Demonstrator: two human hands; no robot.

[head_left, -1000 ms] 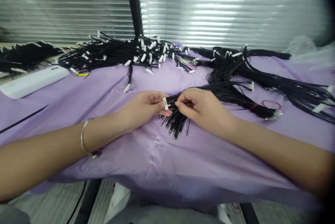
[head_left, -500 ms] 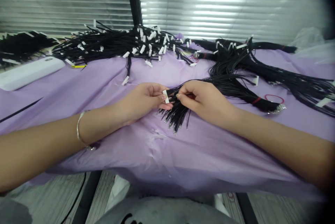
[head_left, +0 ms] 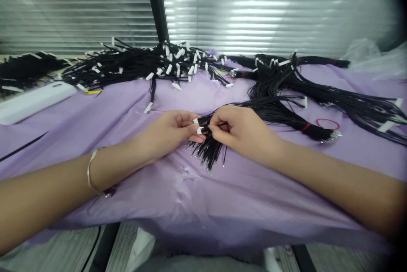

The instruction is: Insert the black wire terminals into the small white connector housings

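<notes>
My left hand [head_left: 170, 132] pinches a small white connector [head_left: 197, 126] between thumb and fingers. My right hand [head_left: 241, 130] is closed in a pinch on a thin black wire [head_left: 219, 125] whose end meets that connector. Both hands hover just above a loose bundle of black wires [head_left: 210, 151] with bare metal tips, lying on the purple cloth [head_left: 197, 195]. That bundle runs right to a red band [head_left: 305, 126].
A big heap of black wires with white connectors [head_left: 152, 62] lies along the back. More black wire bundles [head_left: 343, 98] spread at the right. A white flat device [head_left: 32, 102] sits at the left. A red rubber band [head_left: 327, 124] lies at right. Window blinds stand behind.
Both hands stay together on the connector and wire, with only slight finger shifts. The view itself has bobbed up and down a little.
</notes>
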